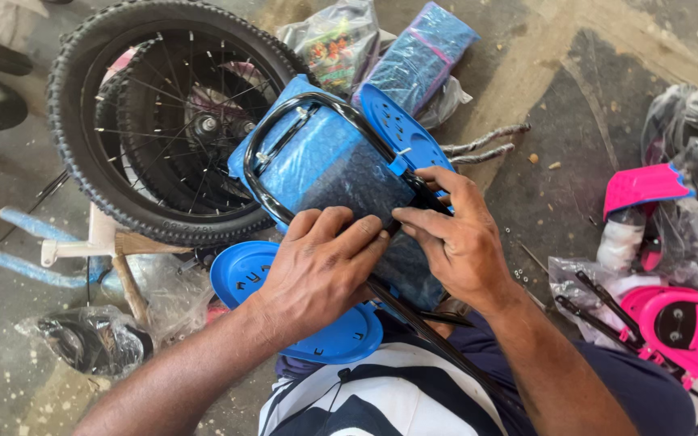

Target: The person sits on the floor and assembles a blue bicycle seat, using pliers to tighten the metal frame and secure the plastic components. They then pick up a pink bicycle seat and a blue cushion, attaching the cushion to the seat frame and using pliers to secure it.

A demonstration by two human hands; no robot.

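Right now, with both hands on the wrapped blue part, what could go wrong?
1. The left hand and right hand press on the wrapped blue part beside its black metal frame; a finger could get pinched against the frame.
2. Small screws lie loose on the floor and could be lost.
3. The stacked wheels lie close behind; the part could catch on them.

Stained, cracked concrete floor [559,73] in daylight.
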